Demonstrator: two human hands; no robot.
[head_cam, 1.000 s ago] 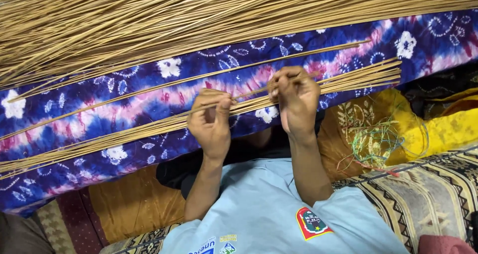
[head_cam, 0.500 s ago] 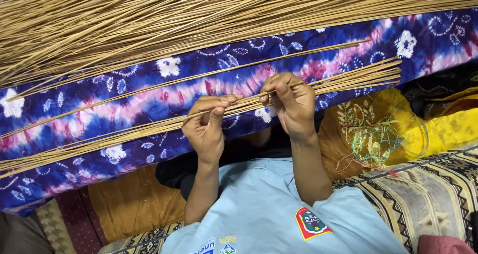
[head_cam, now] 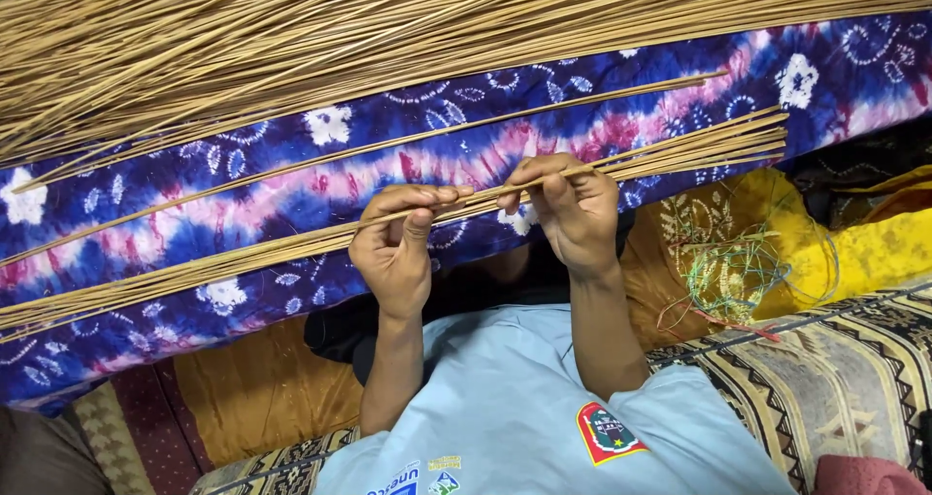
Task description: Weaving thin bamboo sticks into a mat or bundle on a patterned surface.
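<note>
Left hand [head_cam: 396,247] and right hand [head_cam: 573,214] both pinched on thin stick bundle [head_cam: 243,262], grip closed around its middle. Bundle runs slanted across tie-dye cloth [head_cam: 291,180], ends reaching far past both hands. Large stick pile [head_cam: 340,39] above, apart. Thread tangle [head_cam: 733,272] right of right hand.

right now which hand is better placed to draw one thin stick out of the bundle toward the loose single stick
Left, probably. The left hand pinches a single stick between thumb and fingertips; the right hand grips the bundle, steadying it.
</note>
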